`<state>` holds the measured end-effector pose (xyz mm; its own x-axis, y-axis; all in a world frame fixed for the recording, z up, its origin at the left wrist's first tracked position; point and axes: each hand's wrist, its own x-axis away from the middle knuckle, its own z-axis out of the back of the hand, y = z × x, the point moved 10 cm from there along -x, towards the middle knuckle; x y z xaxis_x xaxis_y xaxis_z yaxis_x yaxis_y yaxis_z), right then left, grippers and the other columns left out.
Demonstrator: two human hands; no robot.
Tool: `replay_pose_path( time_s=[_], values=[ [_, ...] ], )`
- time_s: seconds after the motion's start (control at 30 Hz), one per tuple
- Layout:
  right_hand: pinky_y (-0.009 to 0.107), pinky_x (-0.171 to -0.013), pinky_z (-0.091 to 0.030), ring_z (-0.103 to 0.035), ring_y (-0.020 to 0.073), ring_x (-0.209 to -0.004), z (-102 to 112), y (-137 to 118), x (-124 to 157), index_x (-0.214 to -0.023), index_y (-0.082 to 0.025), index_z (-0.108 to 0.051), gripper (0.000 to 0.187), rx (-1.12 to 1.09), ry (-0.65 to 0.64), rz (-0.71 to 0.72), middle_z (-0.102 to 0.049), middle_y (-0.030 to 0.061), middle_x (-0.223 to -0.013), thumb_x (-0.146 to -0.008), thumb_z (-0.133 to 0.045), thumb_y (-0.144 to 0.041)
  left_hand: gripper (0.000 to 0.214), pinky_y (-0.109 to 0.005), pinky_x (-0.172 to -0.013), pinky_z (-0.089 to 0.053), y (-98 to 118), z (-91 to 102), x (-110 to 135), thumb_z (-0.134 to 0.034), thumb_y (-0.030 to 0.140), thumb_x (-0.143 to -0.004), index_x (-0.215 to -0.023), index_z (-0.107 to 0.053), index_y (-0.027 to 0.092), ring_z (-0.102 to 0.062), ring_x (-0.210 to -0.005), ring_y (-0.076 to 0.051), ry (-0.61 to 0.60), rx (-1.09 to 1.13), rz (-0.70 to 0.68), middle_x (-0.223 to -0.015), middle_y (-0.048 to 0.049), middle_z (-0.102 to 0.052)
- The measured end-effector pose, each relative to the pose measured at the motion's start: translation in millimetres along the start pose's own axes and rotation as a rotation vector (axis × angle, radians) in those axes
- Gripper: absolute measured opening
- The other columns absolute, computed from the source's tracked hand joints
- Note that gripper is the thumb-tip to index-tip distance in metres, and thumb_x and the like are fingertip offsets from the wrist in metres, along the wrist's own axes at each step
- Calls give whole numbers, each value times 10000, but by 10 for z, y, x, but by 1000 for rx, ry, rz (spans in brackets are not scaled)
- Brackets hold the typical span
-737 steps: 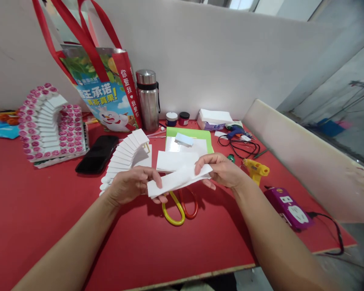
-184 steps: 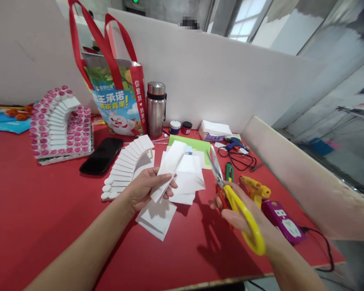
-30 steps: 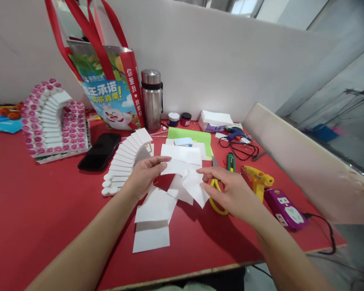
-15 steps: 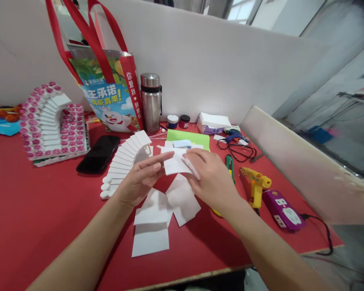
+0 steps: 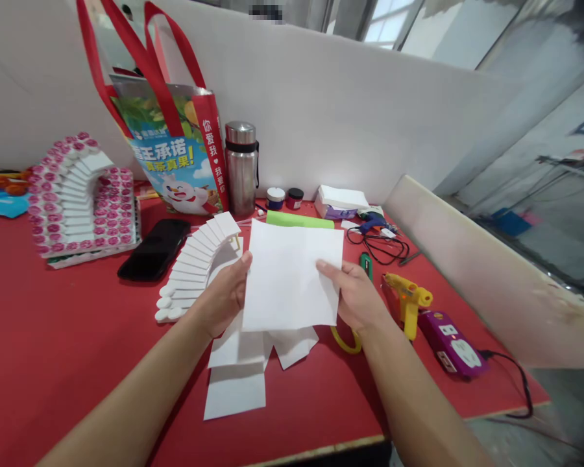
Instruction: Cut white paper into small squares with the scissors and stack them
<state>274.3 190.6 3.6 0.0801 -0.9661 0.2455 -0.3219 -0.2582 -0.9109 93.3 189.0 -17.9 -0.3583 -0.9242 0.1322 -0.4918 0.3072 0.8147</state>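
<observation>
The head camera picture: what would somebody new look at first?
Probably the big white sheet, held in the middle between the left hand and the right hand. Next, perhaps the colourful bag with red handles, standing at the back left beside a steel flask. The pink-and-white stepped model farther left might catch the eye too.

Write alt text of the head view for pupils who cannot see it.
A person's left hand and right hand hold a white paper sheet by its sides over a red table. White paper pieces lie below it, with a stepped white model at left and a yellow glue gun at right. Behind stand a printed bag and a steel flask.
</observation>
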Motion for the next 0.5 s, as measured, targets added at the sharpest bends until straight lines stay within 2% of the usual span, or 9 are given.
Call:
replay_pose_path(
  time_s=[0.17,0.27,0.37,0.5],
  values=[
    [352,-699,-579,-742,229,-735,39,25,3,-903,-183,-805,320,71,-33,72,-803,55,-842,-724,-873,-439,330,-298,-745,-620,-75,141,-18,-805,416,-833,-1029,-776,153,-780,-853,-248,107,-61,48,-937,-102,-812],
    [335,-722,-559,-729,210,-764,47,19,17,-913,-190,-812,296,157,-75,97,-804,51,-889,-753,-856,-436,272,-289,-723,-617,-39,138,-28,-860,297,-774,-982,-791,136,-780,-835,-248,125,-66,37,-930,-111,-816],
    [349,-728,-552,-723,226,-782,102,25,18,-893,-183,-815,299,235,-71,100,-803,60,-899,-721,-878,-419,275,-294,-694,-612,1,126,-28,-876,287,-752,-972,-804,138,-780,-809,-261,115,-74,28,-898,-116,-815],
    [379,-743,-559,-723,237,-755,147,15,8,-862,-169,-807,308,208,-88,86,-800,66,-874,-689,-893,-408,291,-296,-704,-607,40,128,-24,-862,294,-776,-1022,-809,147,-777,-779,-251,73,-103,4,-898,-113,-816]
  ],
)
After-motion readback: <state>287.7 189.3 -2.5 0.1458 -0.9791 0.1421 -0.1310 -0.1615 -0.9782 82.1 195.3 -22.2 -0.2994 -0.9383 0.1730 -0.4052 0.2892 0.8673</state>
